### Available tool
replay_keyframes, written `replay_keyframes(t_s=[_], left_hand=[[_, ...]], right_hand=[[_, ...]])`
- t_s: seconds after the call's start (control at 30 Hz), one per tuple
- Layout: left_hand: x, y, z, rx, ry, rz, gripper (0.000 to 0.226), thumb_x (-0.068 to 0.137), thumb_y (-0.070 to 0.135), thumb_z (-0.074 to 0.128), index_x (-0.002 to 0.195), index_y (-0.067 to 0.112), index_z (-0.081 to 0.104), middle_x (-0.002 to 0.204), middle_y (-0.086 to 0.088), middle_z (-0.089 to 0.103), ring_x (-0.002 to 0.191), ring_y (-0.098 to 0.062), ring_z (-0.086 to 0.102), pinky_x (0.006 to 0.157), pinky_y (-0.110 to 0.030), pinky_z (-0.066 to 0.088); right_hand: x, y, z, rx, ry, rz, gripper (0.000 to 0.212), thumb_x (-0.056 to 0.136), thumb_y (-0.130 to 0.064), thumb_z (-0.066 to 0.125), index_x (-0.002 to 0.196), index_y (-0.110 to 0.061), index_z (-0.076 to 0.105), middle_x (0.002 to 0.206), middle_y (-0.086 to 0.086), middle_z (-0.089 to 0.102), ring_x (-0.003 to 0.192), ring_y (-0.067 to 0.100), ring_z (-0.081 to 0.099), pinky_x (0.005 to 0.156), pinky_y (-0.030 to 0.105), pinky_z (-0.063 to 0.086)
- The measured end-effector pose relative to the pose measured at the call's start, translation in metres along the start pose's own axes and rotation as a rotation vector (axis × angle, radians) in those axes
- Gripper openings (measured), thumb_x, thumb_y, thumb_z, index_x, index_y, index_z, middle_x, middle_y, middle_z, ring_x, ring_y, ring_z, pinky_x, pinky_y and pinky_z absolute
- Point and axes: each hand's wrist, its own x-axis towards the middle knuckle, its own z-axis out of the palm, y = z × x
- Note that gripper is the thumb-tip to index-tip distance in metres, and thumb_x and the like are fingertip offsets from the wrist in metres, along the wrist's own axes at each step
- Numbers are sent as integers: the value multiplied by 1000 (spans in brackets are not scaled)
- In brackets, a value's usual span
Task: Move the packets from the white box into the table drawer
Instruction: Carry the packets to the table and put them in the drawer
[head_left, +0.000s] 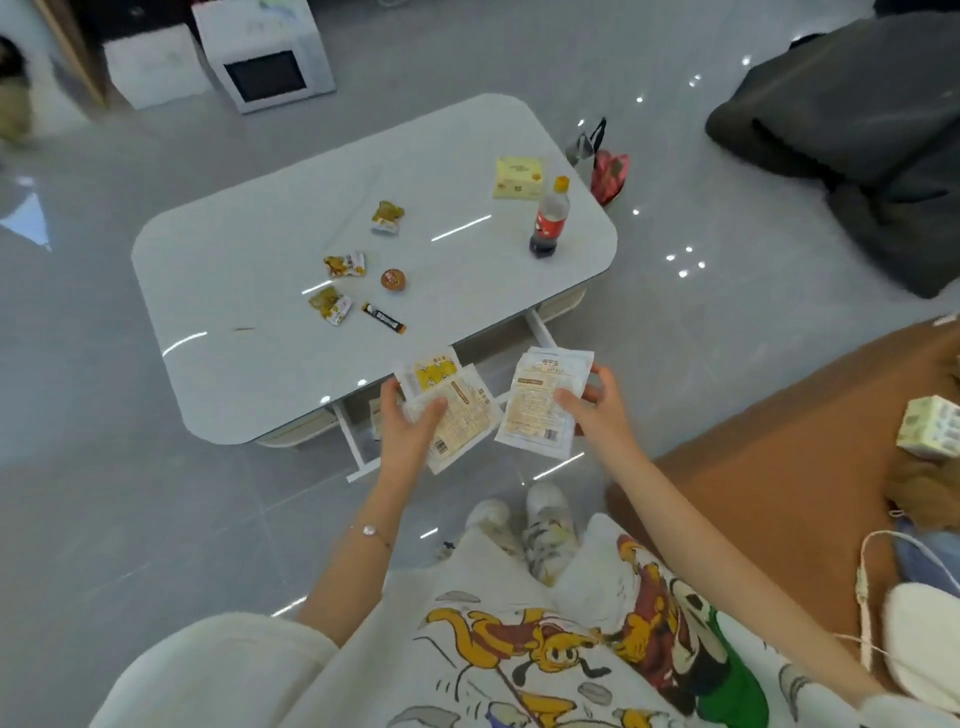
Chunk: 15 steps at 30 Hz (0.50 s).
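Observation:
My left hand (410, 421) grips a small stack of pale packets (457, 410) with printed backs, held above the open table drawer (358, 447). One more packet with a yellow label (434, 371) sits at the top of that stack. My right hand (592, 410) holds another clear packet stack (540, 405) just to the right, over the drawer's right side. The drawer is pulled out from under the white table (249, 270), and a packet (376, 413) shows inside it, mostly hidden by my left hand. I cannot tell which object is the white box.
On the tabletop lie several small yellow snack packs (344, 264), a round brown snack (393, 280), a dark stick sachet (384, 318), a cola bottle (550, 223) and a yellow carton (519, 177). A brown sofa (779, 467) is at right, my legs and shoes (540, 519) below.

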Motion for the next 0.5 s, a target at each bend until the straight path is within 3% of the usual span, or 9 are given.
replay_keyframes(t_s=[0.17, 0.33, 0.5], left_hand=[[46, -7, 5, -37, 123, -49, 45, 84, 21, 71, 120, 27, 44, 118, 0, 60, 99, -19, 67, 75, -38, 60], [90, -51, 17, -147, 282, -154, 45, 87, 15, 68, 124, 23, 43, 114, 2, 62, 99, -17, 67, 74, -35, 60], [162, -153, 29, -250, 414, -313, 47, 87, 14, 68, 127, 16, 45, 115, -4, 64, 101, -22, 67, 72, -34, 60]], right_hand=[[73, -20, 20, -89, -112, 10, 40, 91, -7, 63, 119, -25, 41, 111, 0, 64, 93, 16, 66, 56, 21, 57], [158, 4, 43, -203, -190, 88, 46, 90, -12, 65, 128, -22, 41, 117, -2, 64, 90, 11, 67, 62, 28, 59], [265, 85, 79, -233, -203, 217, 47, 90, -8, 64, 130, -20, 41, 117, 3, 65, 93, 15, 68, 65, 30, 59]])
